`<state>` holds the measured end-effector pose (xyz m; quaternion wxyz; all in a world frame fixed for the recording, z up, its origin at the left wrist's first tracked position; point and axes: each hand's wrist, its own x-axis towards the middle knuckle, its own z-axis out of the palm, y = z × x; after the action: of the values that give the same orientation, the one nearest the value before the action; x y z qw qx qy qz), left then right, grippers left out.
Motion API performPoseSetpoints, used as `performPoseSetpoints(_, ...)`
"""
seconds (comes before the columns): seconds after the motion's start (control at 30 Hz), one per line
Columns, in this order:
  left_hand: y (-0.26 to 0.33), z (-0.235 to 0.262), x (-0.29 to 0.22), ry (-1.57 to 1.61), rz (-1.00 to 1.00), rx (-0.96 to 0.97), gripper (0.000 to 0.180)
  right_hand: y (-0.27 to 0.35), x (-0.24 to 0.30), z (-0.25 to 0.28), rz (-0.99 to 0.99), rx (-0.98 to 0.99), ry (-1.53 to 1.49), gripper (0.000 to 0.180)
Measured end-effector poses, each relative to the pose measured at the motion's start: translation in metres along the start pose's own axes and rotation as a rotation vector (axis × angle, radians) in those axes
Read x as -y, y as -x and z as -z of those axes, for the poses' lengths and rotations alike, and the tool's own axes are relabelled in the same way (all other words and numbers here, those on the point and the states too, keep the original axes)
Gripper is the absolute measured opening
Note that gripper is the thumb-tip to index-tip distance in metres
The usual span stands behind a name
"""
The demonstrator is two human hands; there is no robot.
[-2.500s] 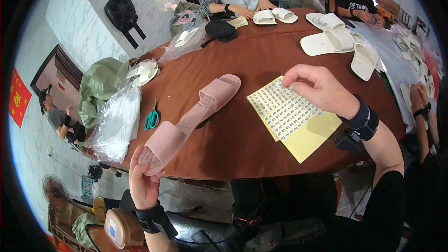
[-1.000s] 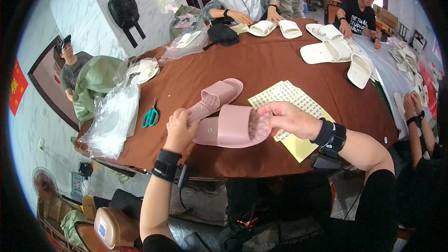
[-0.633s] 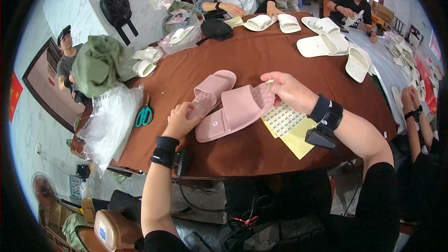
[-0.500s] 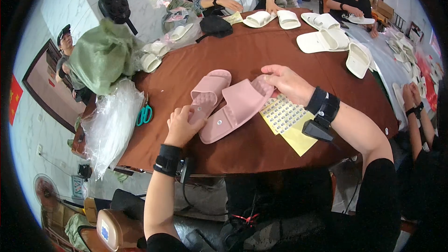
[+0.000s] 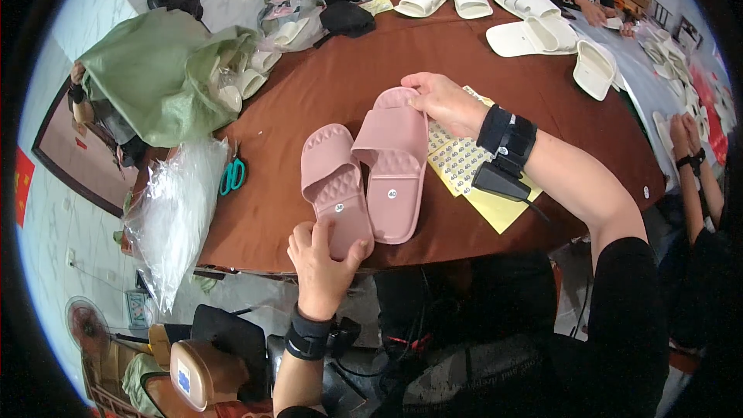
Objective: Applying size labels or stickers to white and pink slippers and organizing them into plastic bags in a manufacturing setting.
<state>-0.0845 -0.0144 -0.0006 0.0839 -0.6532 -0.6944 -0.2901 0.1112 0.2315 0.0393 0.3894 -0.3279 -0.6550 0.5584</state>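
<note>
Two pink slippers lie side by side on the brown table, toes pointing away from me. My left hand [image 5: 323, 267] grips the heel of the left pink slipper [image 5: 334, 166], thumb on one side and fingers on the other. At the toe of the right pink slipper [image 5: 392, 159], my right hand [image 5: 449, 104] holds the edge between thumb and fingers. Each insole carries a small round white sticker. Yellow sheets of printed stickers [image 5: 486, 205] lie beside the right slipper, partly hidden under my right wrist.
Teal-handled scissors [image 5: 232, 176] and clear plastic bags [image 5: 174, 220] lie at the left edge. Behind them a person holds a green sack [image 5: 159, 77]. White slippers [image 5: 534, 35] stand along the far side of the brown table [image 5: 286, 108], where other people sit. More white slippers are heaped at right.
Both pink slippers have turned from a slant to nearly straight, side by side. My right hand has moved left and away from me. The green sack has been spread wider.
</note>
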Motion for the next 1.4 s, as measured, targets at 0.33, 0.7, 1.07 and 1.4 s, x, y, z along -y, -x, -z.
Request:
performPoseSetpoints(0.33,0.021,0.002,-0.031,-0.003,0.061,-0.033,0.049,-0.012,-0.008,-0.017,-0.014,0.035,0.219,0.039)
performPoseSetpoints(0.7,0.028,0.003,-0.040,0.025,0.042,-0.062,0.049,-0.005,-0.001,-0.034,0.127,0.173,0.637,0.049)
performPoseSetpoints(1.07,0.029,0.006,-0.036,0.060,0.038,-0.043,0.051,0.004,0.014,-0.011,0.216,0.473,0.739,0.089)
performPoseSetpoints(1.4,0.031,0.004,-0.035,0.063,0.035,-0.046,0.053,0.003,0.020,-0.005,0.220,0.565,0.858,0.083)
